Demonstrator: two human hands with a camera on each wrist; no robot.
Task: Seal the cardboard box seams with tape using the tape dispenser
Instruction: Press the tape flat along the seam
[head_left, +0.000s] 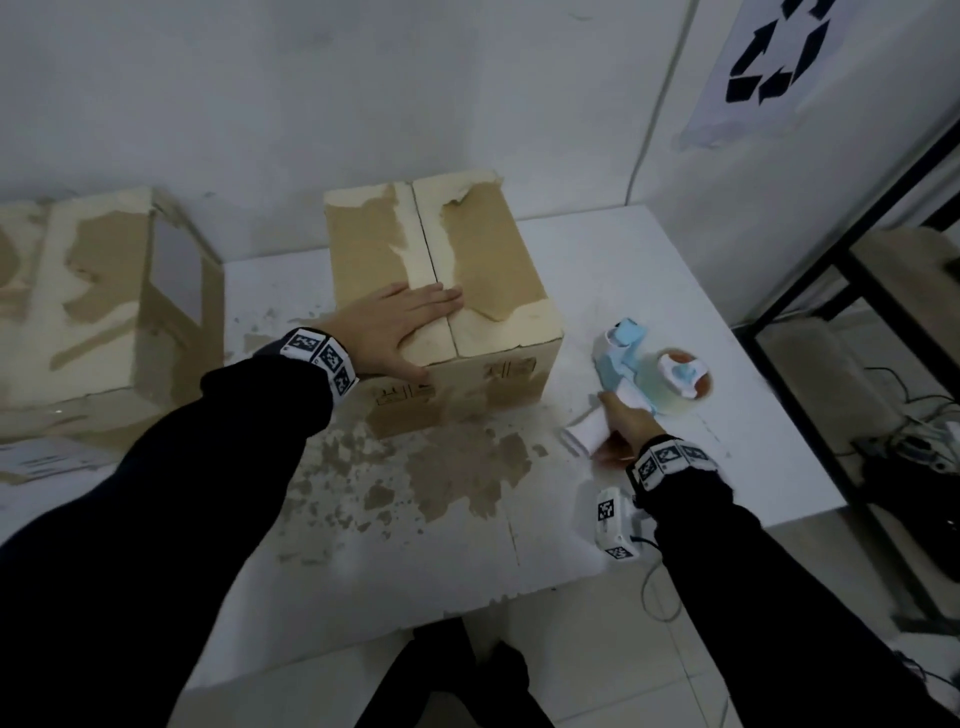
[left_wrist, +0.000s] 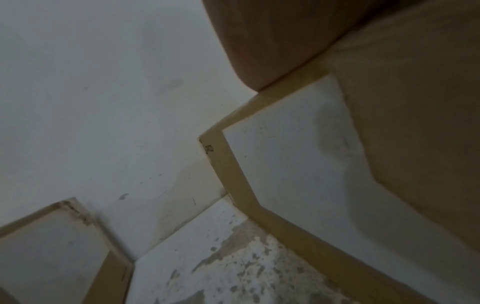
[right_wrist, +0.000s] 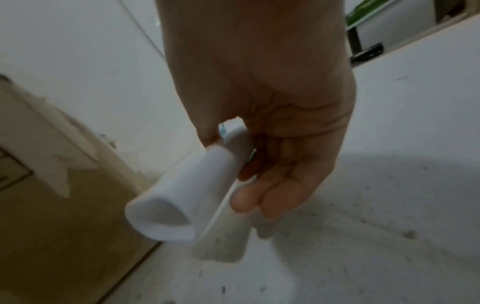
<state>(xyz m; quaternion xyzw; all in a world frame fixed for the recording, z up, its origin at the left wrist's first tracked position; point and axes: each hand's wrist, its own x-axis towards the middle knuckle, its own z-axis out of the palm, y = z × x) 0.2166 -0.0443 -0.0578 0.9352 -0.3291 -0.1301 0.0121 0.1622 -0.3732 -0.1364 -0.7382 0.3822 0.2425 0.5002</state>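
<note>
The cardboard box (head_left: 441, 291) stands on the white surface (head_left: 675, 270) near the wall, its top flaps meeting at a centre seam. The left hand (head_left: 395, 327) lies flat, fingers straight, across that seam at the near edge. Just right of the box, the right hand (head_left: 626, 423) grasps the tape dispenser (head_left: 649, 369) by its white handle (right_wrist: 192, 187).
</note>
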